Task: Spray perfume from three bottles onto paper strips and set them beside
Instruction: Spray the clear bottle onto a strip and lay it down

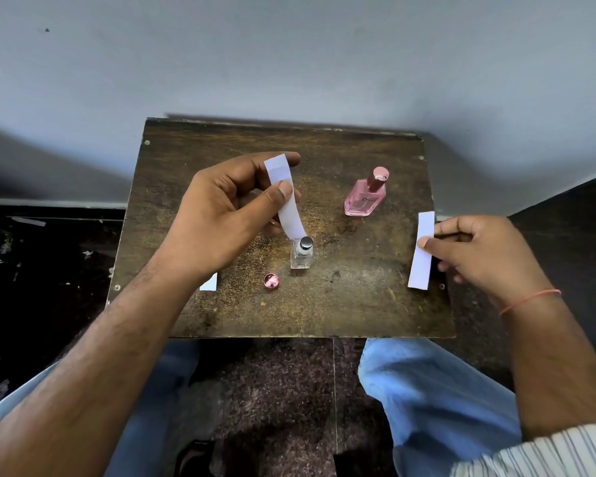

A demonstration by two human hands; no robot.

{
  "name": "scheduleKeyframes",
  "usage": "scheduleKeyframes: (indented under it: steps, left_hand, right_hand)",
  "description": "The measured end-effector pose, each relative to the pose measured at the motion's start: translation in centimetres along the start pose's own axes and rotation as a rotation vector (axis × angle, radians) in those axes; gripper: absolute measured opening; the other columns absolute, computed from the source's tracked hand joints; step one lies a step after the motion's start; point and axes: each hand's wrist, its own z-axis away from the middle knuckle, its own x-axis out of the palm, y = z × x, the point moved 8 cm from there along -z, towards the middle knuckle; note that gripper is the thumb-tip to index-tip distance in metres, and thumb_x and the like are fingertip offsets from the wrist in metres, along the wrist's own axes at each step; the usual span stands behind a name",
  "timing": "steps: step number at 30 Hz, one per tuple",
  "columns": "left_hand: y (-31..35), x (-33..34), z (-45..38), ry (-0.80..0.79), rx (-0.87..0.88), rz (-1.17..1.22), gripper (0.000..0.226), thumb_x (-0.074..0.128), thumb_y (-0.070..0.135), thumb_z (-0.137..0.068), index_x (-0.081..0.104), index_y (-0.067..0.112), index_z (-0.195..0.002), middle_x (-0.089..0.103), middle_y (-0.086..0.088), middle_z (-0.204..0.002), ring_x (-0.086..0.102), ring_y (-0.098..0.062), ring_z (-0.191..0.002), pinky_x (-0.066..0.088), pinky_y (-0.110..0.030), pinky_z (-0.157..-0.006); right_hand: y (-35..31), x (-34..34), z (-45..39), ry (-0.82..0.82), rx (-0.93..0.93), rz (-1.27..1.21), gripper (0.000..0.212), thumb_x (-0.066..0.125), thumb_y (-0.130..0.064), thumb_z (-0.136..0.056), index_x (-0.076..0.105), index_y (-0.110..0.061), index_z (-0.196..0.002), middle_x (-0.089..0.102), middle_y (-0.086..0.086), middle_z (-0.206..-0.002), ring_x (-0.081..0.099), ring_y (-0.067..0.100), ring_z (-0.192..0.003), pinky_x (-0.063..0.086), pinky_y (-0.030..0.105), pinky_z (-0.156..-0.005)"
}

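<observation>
Head view: left hand (217, 215) pinches a limp paper strip (284, 197) over the clear glass bottle (302, 253). Right hand (475, 251) pinches another strip (421, 251) at the table's (324, 311) right edge. Paper looks featherlight; the glass likely slick, so grip its sides. Pink bottle (365, 196) stands far right.

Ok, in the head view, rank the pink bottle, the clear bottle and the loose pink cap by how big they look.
1. Pink bottle, clearly the largest.
2. Clear bottle, smaller; it stands nearer the camera and is seen more from above, so its real size is less sure.
3. Pink cap, by far the smallest.
</observation>
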Motion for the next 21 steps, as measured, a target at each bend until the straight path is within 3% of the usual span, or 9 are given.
scheduleKeyframes:
  steps: [4,7,9,15,17,19,21]
  left_hand:
    - [0.4,-0.3,0.1,0.004,0.022,0.036,0.029,0.068,0.009,-0.106,0.073,0.016,-0.134,0.08,0.002,-0.097,0.08,-0.017,-0.087,0.068,-0.032,-0.074]
    - [0.7,-0.6,0.2,0.022,0.035,0.053,0.027,0.069,0.009,-0.105,0.075,0.021,-0.128,0.077,-0.002,-0.093,0.072,-0.015,-0.085,0.064,-0.024,-0.076]
    - [0.9,-0.7,0.3,0.013,0.042,0.061,0.025,0.07,0.009,-0.104,0.076,0.023,-0.124,0.076,0.006,-0.091,0.071,-0.014,-0.083,0.063,-0.023,-0.074]
    - [1.0,-0.9,0.6,-0.031,0.043,0.032,0.023,0.072,0.009,-0.103,0.075,0.021,-0.122,0.076,0.001,-0.091,0.073,-0.015,-0.082,0.061,-0.023,-0.07]
    - [0.9,-0.8,0.8,-0.049,0.034,0.03,0.025,0.072,0.01,-0.103,0.075,0.02,-0.126,0.077,0.005,-0.091,0.076,-0.013,-0.082,0.063,-0.025,-0.07]
    - [0.7,-1.0,0.9,-0.046,0.03,0.018,0.027,0.074,0.013,-0.102,0.075,0.021,-0.128,0.078,-0.002,-0.092,0.078,-0.024,-0.082,0.067,-0.036,-0.072]
    - [0.7,-1.0,0.9,-0.045,0.035,0.012,0.03,0.075,0.014,-0.101,0.074,0.022,-0.13,0.078,-0.011,-0.096,0.078,-0.039,-0.085,0.069,-0.048,-0.077]
  right_hand:
    - [-0.8,0.1,0.4,0.01,-0.011,0.069,0.016,0.093,-0.028,-0.086,0.078,-0.029,-0.089,0.081,-0.006,-0.079,0.076,0.011,-0.056,0.061,0.033,-0.053]
    - [-1.4,0.2,0.7,0.026,-0.015,0.134,0.018,0.094,-0.032,-0.084,0.079,-0.03,-0.092,0.08,-0.006,-0.085,0.078,0.02,-0.073,0.068,0.049,-0.077]
    - [-1.8,0.1,0.8,0.05,-0.017,0.172,0.02,0.096,-0.035,-0.082,0.079,-0.032,-0.091,0.079,-0.006,-0.088,0.077,0.02,-0.083,0.066,0.052,-0.085]
    - [-1.8,0.6,1.0,0.032,0.035,0.092,0.035,0.099,-0.029,-0.078,0.075,-0.029,-0.104,0.077,-0.001,-0.088,0.078,0.016,-0.058,0.066,0.034,-0.053]
    - [-1.9,0.6,1.1,0.036,0.036,0.131,0.04,0.099,-0.032,-0.079,0.075,-0.028,-0.11,0.076,-0.003,-0.091,0.078,0.019,-0.062,0.068,0.04,-0.059]
    - [-2.2,0.3,1.2,0.088,-0.025,0.251,0.041,0.096,-0.043,-0.079,0.077,-0.031,-0.113,0.075,-0.009,-0.096,0.077,0.02,-0.081,0.066,0.044,-0.077]
    - [-3.8,-0.2,1.8,0.205,-0.18,0.337,0.039,0.089,-0.05,-0.083,0.078,-0.03,-0.115,0.073,-0.009,-0.098,0.07,0.018,-0.093,0.055,0.034,-0.082]
